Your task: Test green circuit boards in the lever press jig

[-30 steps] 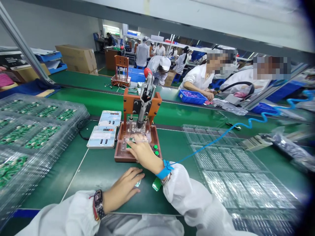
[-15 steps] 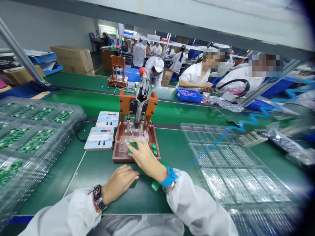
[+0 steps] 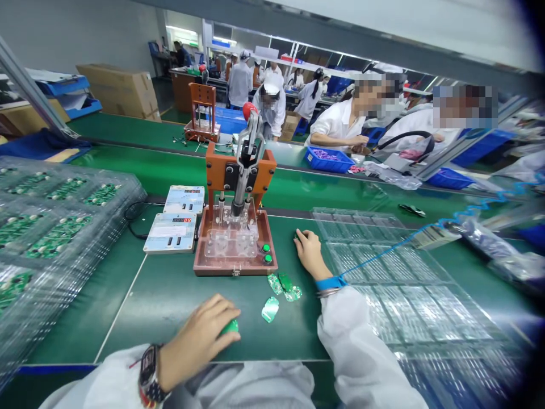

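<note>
I am curling my left hand (image 3: 200, 338) in a grip on a green board (image 3: 230, 327) low on the bench (image 3: 170, 301), while my right hand (image 3: 309, 250), loosely curled beside the jig (image 3: 234, 241), is touching something dark I cannot identify.

Green bench mat (image 3: 179, 307). Brown test fixture (image 3: 235, 250) at centre; two meter boxes (image 3: 171, 233) just left of it, loose green boards (image 3: 284, 283) just front-right, clear trays (image 3: 383, 272) right, stacked board trays (image 3: 51, 227) far left.
</note>
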The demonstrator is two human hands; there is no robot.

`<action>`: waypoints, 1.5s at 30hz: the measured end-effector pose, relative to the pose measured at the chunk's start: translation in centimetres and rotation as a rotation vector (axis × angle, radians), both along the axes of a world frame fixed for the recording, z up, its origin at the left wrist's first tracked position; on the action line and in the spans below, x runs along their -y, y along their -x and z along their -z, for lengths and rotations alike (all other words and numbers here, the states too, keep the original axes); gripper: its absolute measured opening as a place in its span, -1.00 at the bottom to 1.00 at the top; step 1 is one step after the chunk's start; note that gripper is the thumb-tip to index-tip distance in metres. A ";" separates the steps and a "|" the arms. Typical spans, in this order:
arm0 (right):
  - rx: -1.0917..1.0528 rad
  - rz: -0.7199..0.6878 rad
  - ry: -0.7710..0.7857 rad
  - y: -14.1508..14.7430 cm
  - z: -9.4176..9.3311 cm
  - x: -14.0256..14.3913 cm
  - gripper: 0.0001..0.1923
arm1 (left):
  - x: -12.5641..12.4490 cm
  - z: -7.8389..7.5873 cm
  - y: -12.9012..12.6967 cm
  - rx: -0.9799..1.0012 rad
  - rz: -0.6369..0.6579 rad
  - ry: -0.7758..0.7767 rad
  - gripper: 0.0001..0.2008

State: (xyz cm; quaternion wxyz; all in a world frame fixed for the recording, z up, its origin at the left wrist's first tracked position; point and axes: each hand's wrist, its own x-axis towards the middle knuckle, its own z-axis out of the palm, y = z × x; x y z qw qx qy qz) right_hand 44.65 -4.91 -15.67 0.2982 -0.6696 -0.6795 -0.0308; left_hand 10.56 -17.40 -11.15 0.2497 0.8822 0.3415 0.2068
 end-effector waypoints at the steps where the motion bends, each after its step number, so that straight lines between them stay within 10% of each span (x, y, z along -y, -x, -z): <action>1: 0.002 0.009 0.007 0.1 -0.1 0.2 -0.59 | 0.6 0.2 -0.1 -0.041 0.015 -0.009 -0.78; 8: -0.134 -0.172 0.080 5.7 -3.8 9.8 -0.79 | 0.5 0.9 0.8 -0.023 0.126 0.010 -0.53; 15: -0.077 -0.452 0.328 10.7 -3.8 16.0 -0.58 | 0.9 2.5 1.5 -0.022 -0.150 0.018 -0.60; 23: -0.593 -0.409 0.395 11.0 -6.8 11.7 -0.95 | -0.4 3.3 0.9 -0.032 -0.062 0.099 -0.53; 27: -0.937 -0.308 0.198 12.7 -8.0 7.1 -0.63 | -1.1 2.3 0.4 -0.021 0.038 0.137 -0.58; 36: -0.411 -0.366 0.182 14.3 -8.2 1.3 -0.82 | -5.9 -2.3 3.2 0.211 -0.152 -0.231 -0.64; 45: -0.172 -0.328 0.253 14.4 -9.0 0.5 -0.77 | -13.2 -4.0 3.2 0.054 -0.140 -0.138 -0.64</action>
